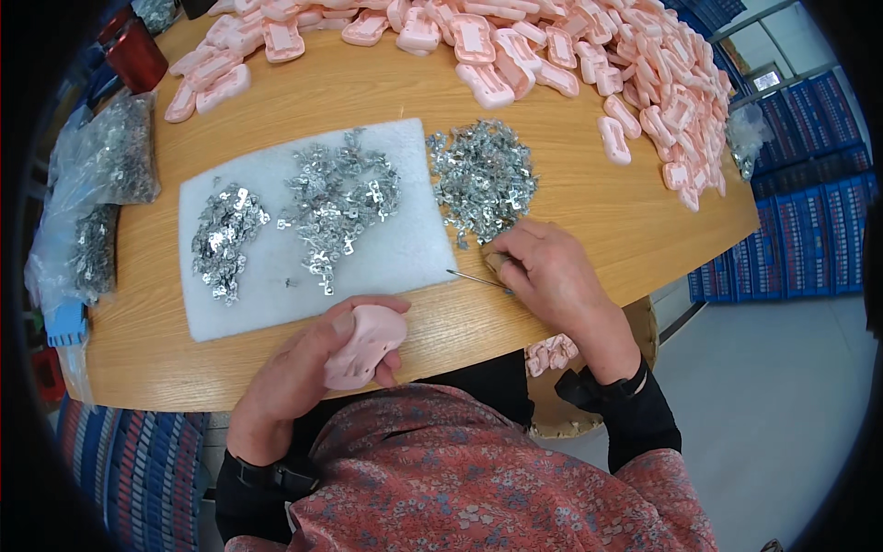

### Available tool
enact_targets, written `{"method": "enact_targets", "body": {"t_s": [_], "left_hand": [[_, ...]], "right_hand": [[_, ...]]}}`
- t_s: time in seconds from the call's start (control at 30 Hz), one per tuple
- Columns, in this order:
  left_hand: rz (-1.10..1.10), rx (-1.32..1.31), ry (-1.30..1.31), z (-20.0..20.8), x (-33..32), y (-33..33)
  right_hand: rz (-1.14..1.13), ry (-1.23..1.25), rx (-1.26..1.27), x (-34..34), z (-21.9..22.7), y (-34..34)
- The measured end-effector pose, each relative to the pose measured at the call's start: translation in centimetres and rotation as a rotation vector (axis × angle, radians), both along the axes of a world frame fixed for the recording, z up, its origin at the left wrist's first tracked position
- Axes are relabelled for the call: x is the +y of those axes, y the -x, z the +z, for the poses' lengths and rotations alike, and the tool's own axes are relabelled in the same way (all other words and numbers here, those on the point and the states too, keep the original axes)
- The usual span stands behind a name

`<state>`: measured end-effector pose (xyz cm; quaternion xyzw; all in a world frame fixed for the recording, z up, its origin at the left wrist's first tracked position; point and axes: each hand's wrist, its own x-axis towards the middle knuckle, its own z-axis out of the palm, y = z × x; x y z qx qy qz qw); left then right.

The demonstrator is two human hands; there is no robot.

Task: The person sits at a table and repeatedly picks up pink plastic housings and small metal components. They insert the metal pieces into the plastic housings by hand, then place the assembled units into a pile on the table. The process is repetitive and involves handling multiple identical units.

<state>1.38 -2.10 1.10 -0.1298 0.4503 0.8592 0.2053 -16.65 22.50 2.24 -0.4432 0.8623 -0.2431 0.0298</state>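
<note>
My left hand point(308, 354) is wrapped around a pale pink plastic shell point(366, 345), tilted above the table's near edge. The shell shows a recessed face with small dark holes. My right hand point(547, 276) is closed on a thin pointed metal tool point(476, 278). Its tip points left, toward the corner of the white foam sheet. The thumb and forefinger come together beside the lower edge of a loose pile of small metal clips point(483, 179); whether a clip is between them I cannot make out.
On the white foam sheet point(258, 317) lie two more heaps of metal clips. Many pink shells point(474, 41) are piled along the table's far and right sides. Clear bags of metal parts point(124, 152) lie at the left. A cardboard box point(566, 419) with pink pieces stands below the table edge.
</note>
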Motion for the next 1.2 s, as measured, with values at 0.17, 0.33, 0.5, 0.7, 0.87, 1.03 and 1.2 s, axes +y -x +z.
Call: {"method": "enact_targets", "body": {"t_s": [0.17,0.33,0.5,0.7,0.87,1.03,1.2], "left_hand": [[0.085,-0.039,-0.186,0.2,0.6,0.5],[0.134,-0.001,-0.393,-0.5,0.8,0.8],[0.23,0.014,-0.179,1.0,1.3,0.7],[0.244,0.025,-0.224,0.2,1.1,0.2],[0.264,0.002,-0.3,0.1,1.1,0.2],[0.242,-0.039,-0.448,-0.7,1.1,0.2],[0.251,-0.092,-0.377,-0.3,1.6,0.3]], "right_hand": [[-0.08,0.146,-0.436,-1.5,2.7,-2.4],[0.057,0.202,-0.603,-3.9,3.1,-4.6],[0.21,0.17,-0.428,-5.3,2.9,-5.6],[0.112,0.221,-0.66,-5.6,2.7,-6.2],[0.047,0.335,-0.767,-6.0,1.5,-6.4],[0.011,0.362,-0.662,-6.9,1.4,-6.9],[0.022,0.282,-0.377,-7.1,1.7,-7.1]]}}
